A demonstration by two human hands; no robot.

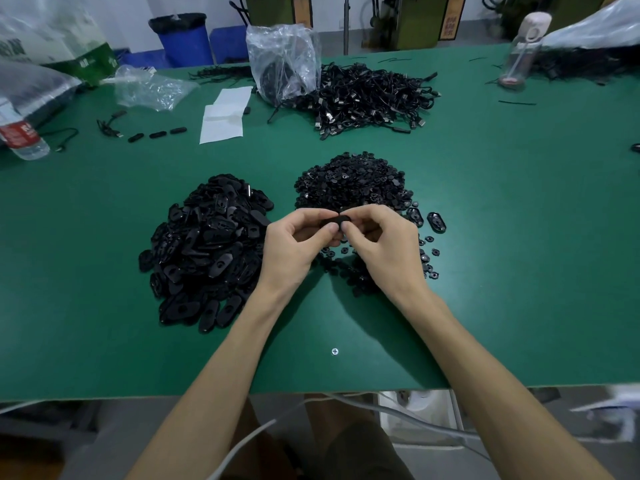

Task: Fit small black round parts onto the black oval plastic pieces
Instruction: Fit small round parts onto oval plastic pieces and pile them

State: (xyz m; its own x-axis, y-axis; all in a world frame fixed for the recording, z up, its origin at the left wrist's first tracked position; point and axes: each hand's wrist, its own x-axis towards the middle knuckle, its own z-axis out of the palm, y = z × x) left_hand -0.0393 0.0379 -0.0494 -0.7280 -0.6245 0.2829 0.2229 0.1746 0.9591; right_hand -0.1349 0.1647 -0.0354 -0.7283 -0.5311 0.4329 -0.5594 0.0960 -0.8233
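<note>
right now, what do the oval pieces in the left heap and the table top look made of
Oval pieces: probably rigid moulded plastic, black, slightly glossy; edges show faint highlights. Table top: seemingly green matte mat or laminate; only soft sheen.

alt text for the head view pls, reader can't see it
The left hand and right hand pinch one black oval piece between them over a green table. An oval pile lies to their left, a round-part pile just behind them, and a cable heap farther back.
</note>
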